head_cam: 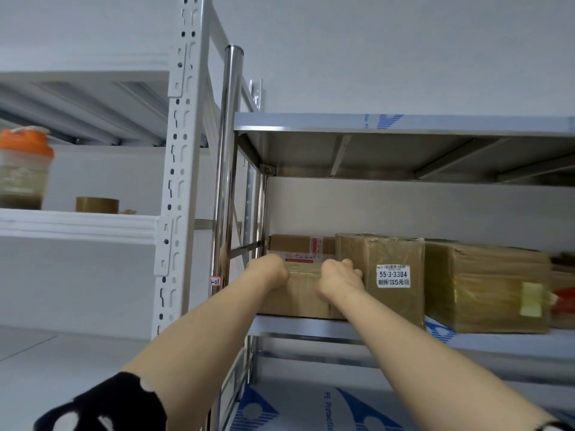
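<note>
Two-handed grip on cardboard box (299,298) — left hand (268,272), right hand (340,279) both curled over top edge.

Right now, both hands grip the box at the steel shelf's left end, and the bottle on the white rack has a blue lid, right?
No: the head view shows the bottle has an orange lid, not blue. The left hand and right hand do grip the box at the left end of the steel shelf.
</note>
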